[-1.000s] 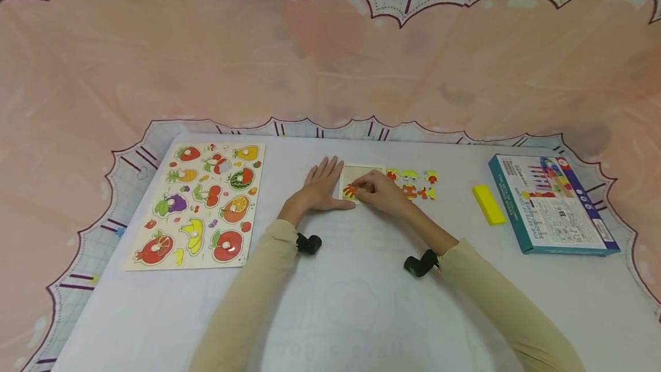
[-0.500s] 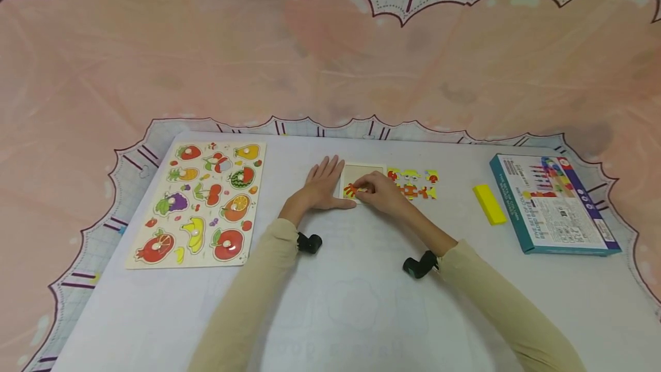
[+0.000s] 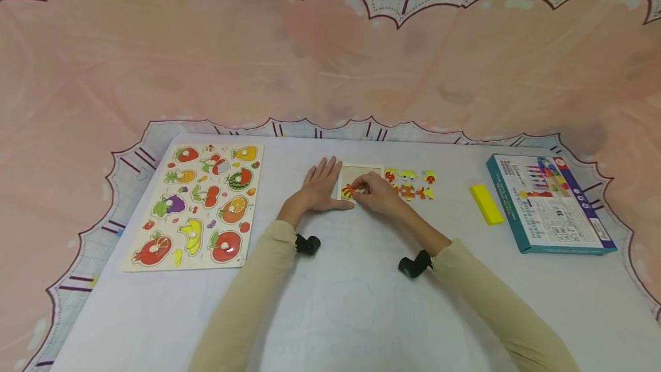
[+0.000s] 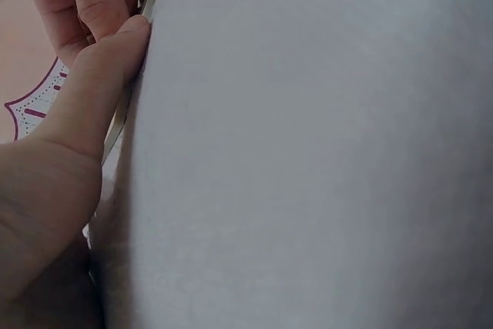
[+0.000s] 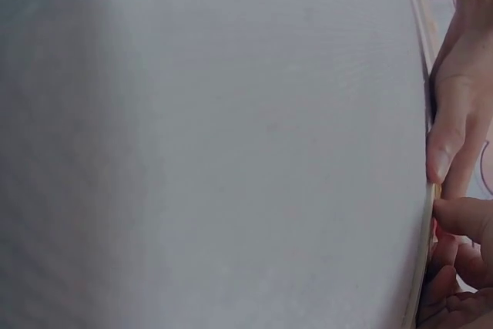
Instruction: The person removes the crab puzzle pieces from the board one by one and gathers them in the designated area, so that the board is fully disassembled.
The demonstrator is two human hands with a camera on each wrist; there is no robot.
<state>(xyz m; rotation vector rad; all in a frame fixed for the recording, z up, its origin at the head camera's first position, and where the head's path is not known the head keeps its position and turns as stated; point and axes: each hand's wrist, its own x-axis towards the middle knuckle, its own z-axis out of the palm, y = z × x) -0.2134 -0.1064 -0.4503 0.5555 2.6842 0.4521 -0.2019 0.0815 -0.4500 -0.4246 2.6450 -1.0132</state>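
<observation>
A small, shallow wooden puzzle tray [image 3: 356, 172] lies flat on the white table. At its near left corner sits an orange-red and yellow puzzle piece [image 3: 348, 191]. My left hand [image 3: 321, 188] lies along the tray's left side with straight fingers, its thumb against the near edge. The thumb [image 4: 115, 55] touches that edge in the left wrist view too. Over the tray, my right hand [image 3: 381, 194] has its fingers curled and pinches a puzzle piece; only a bit of red shows between its fingers in the right wrist view. Several loose jigsaw pieces [image 3: 408, 192] lie right of the tray.
A large fruit peg-puzzle board [image 3: 206, 223] lies at the left. To the right are a yellow block [image 3: 486, 204] and a flat teal-edged box [image 3: 552, 205]. A patterned cloth [image 3: 310, 73] hangs behind the table.
The right wrist has shifted very slightly to the left, its fingers still at the same part of the tray. The left hand and the loose pieces have stayed in place.
</observation>
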